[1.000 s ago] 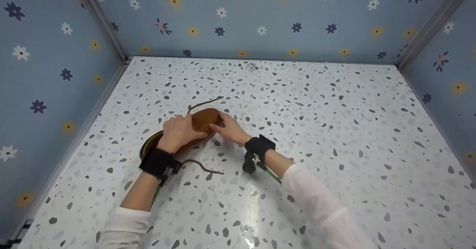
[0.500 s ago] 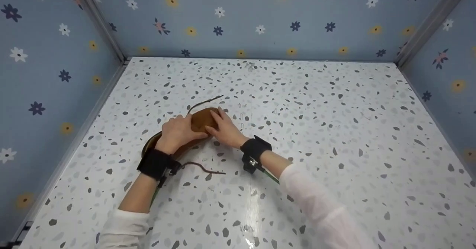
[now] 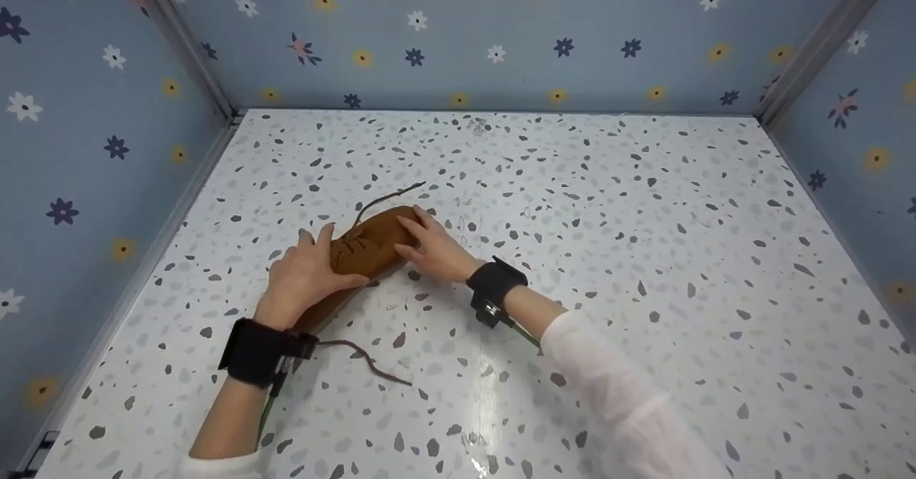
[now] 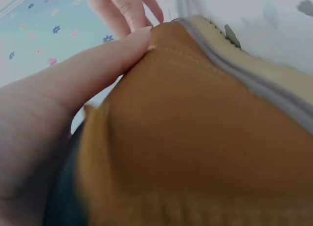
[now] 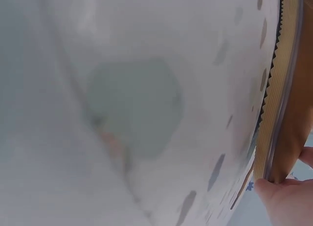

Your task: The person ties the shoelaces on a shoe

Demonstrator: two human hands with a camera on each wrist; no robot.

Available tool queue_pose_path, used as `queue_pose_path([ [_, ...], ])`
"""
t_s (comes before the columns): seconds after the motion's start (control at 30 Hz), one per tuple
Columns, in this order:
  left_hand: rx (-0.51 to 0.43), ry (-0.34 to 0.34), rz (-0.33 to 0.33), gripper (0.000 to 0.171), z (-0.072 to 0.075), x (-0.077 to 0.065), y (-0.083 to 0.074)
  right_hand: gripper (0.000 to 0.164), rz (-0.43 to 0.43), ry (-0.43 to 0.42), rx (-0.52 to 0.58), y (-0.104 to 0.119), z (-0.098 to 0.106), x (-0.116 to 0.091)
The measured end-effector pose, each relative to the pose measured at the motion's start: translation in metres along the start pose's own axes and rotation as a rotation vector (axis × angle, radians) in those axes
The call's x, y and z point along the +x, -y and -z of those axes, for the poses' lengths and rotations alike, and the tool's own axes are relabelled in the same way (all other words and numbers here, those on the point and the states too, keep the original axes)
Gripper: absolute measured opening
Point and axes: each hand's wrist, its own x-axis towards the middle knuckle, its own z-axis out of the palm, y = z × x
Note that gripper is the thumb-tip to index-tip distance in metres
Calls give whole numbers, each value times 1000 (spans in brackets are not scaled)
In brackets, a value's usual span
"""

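Note:
A brown lace-up shoe lies on the speckled surface, toe towards the upper right in the head view. My right hand holds the toe, thumb on the near side and fingers over the top. My left hand lies across the rear half, its fingers spread and thumb straight along the near side; it hides the opening. One shoelace trails beyond the shoe, and another lace end trails on the near side by the left wrist. The left wrist view shows the leather side close up; the right wrist view shows the ribbed sole edge.
The white speckled tabletop extends around the shoe. Blue flowered panels stand at the back and both sides, with metal corner posts. Black straps with small cameras and green cables sit on both wrists.
My left hand has slid back along the shoe, to the lower left, uncovering the crossed lacing. The near lace end has shifted towards me. The right fingers have moved over the top of the toe.

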Motion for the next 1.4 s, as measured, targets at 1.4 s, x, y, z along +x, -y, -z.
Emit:
queue_pose_path([
  [1.4, 46, -139, -103, 77, -25, 32, -63, 51, -118, -16, 10, -58, 59, -22],
])
